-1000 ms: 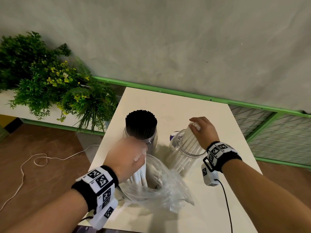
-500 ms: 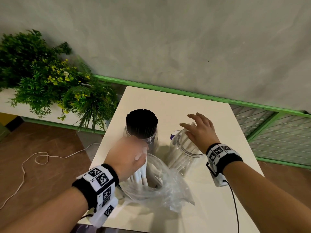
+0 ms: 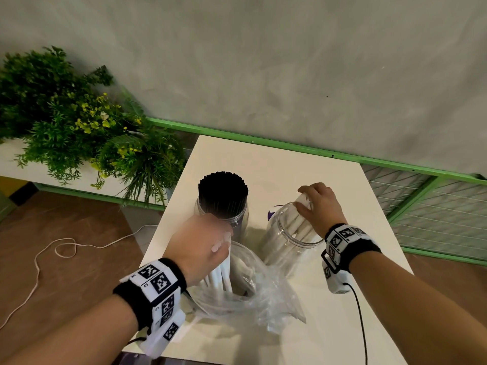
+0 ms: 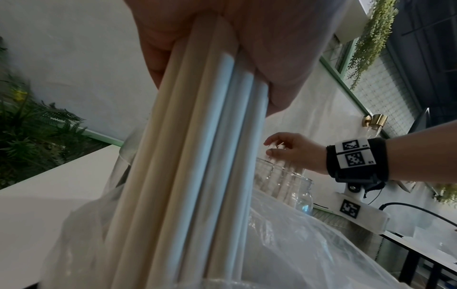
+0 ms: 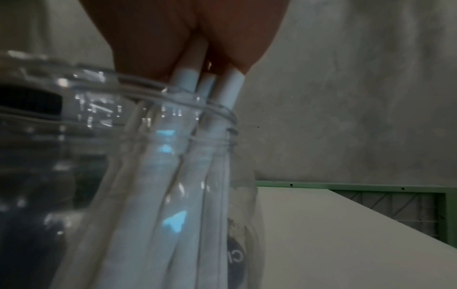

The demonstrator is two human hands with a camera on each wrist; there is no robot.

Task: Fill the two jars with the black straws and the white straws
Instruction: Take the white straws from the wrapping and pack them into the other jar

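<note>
Left hand (image 3: 200, 242) is gripping a bundle of long white paper straws (image 3: 220, 275) by their tops, fingers curled around them; their lower ends are sitting inside a crumpled clear plastic bag (image 3: 253, 299) lying at the near edge of the white surface (image 3: 276, 164). The left wrist view is showing that bundle (image 4: 197, 166) clamped between thumb and fingers.

Right hand (image 3: 320, 206) is pinching the tops of several more white straws (image 3: 300, 225), which are standing tilted inside a clear plastic jar with a wide threaded mouth (image 3: 279, 233), right of centre. In the right wrist view those straws (image 5: 188, 82) are leaning against the jar's rim (image 5: 173, 97).

A second clear jar (image 3: 237, 219), to the left and just beside the first, is standing packed with thin black straws (image 3: 222, 192), their ends sticking well above its mouth.

A leafy green plant with yellow flowers (image 3: 79, 127) is sitting far left, off the surface. A thin white cord (image 3: 63, 248) is lying looped on the brown floor.
</note>
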